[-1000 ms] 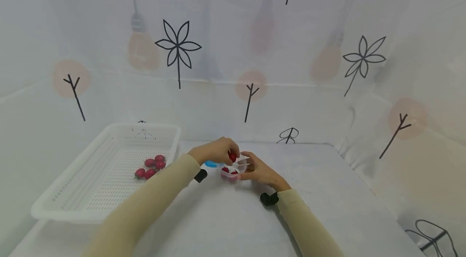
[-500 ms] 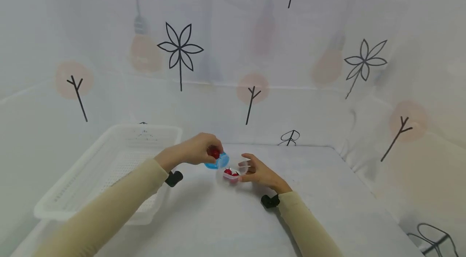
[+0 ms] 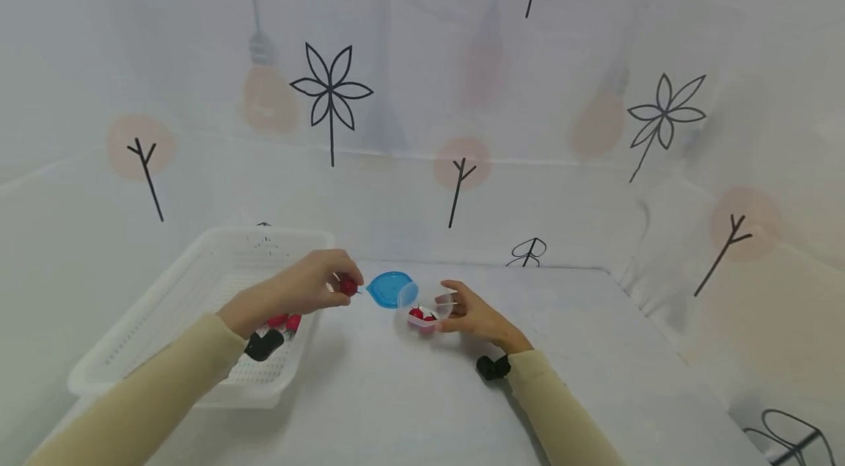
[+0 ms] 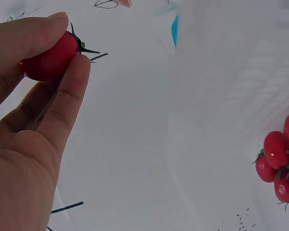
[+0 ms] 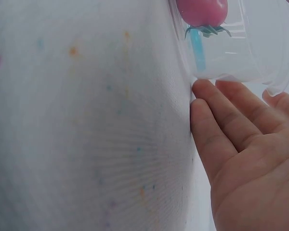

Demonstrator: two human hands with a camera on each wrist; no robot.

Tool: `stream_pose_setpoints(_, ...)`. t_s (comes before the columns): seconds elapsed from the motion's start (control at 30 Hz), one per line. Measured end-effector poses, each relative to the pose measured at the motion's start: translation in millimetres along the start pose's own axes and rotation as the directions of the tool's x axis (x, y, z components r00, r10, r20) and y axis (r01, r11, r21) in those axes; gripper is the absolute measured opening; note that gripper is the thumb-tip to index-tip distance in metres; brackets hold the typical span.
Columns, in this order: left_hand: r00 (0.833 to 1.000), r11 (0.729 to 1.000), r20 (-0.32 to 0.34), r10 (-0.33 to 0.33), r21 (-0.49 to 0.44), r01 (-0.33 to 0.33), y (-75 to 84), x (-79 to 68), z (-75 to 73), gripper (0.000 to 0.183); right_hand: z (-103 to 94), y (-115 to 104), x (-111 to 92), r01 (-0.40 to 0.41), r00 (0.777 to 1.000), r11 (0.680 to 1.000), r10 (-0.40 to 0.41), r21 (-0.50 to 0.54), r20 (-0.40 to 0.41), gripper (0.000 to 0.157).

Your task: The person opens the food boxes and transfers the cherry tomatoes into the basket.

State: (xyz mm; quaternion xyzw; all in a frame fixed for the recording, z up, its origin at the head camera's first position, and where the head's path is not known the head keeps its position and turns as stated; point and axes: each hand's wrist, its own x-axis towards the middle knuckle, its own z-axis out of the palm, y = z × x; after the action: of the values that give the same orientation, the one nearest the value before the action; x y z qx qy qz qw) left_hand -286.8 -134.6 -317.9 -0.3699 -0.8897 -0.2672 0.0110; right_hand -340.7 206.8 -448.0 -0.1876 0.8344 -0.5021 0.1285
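My left hand [image 3: 323, 279] pinches a red cherry tomato [image 4: 50, 60] with a green stem between thumb and fingers. It is above the right rim of the white basket [image 3: 277, 396], left of a blue lid [image 3: 389, 290]. My right hand [image 3: 472, 313] holds a small clear plastic cup [image 5: 260, 48] from its right side, thumb in front and fingers behind. In the right wrist view the fingertips touch the cup's wall. Red cherry tomatoes [image 3: 422, 315] lie inside the cup. More cherry tomatoes [image 4: 277, 149] lie in the basket, partly hidden by my left wrist in the head view.
The basket has slotted walls and stands on the left of the white-covered table [image 3: 409, 407]. A white cloth [image 3: 409, 202] printed with plants and bulbs hangs behind. Each wrist carries a black camera mount [image 3: 491, 367].
My left hand has moved left from over the cup, past the blue lid, to the basket's right rim, carrying the cherry tomato. The right hand stays at the cup.
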Motion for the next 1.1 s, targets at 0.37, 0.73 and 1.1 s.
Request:
stream_pose_setpoints(0.37,0.996,0.999,-0.08,-0.036,-0.002,0.036,-24.9,-33.8,-12.7,0.025,-4.3,4,-3,0.004,1.0,1.0,-0.004,-0.013,-0.001,0.093)
stream_pose_setpoints(0.73,0.984,0.991,-0.125,-0.126,0.03,0.13,-63.1,-56.3,-20.1,0.027,0.6,-19,-14,-0.002,1.0,1.0,0.002,-0.008,-0.002,0.088)
stream_pose_setpoints(1.1,0.952,0.952,-0.084,-0.294,0.065,0.3,-99.5,-57.6,-22.5,0.025,-2.9,-26,-15,-0.019,0.999,1.0,0.019,-0.009,0.04,0.089)
